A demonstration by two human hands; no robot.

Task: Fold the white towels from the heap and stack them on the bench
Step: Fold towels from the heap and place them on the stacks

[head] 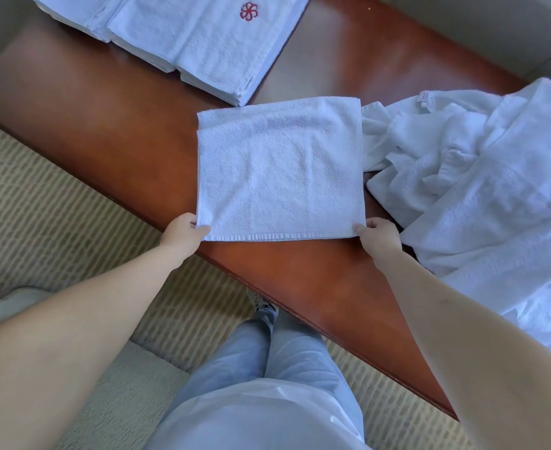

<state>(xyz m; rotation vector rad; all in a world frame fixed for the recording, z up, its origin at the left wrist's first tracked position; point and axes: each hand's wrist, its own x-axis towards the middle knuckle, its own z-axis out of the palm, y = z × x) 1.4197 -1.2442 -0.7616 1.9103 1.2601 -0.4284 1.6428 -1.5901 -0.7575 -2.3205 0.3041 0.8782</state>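
A white towel, folded into a rough square, lies flat on the brown wooden bench. My left hand pinches its near left corner. At the near right corner, my right hand pinches the hem. To the right, a loose heap of white towels spreads over the bench end. At the far left stands a stack of folded white towels, its top one bearing a red flower emblem.
Patterned beige carpet lies under the bench on the near side. My legs in light blue trousers stand close to the bench's near edge. A grey shoe shows at the left. Bare bench top shows left of the towel.
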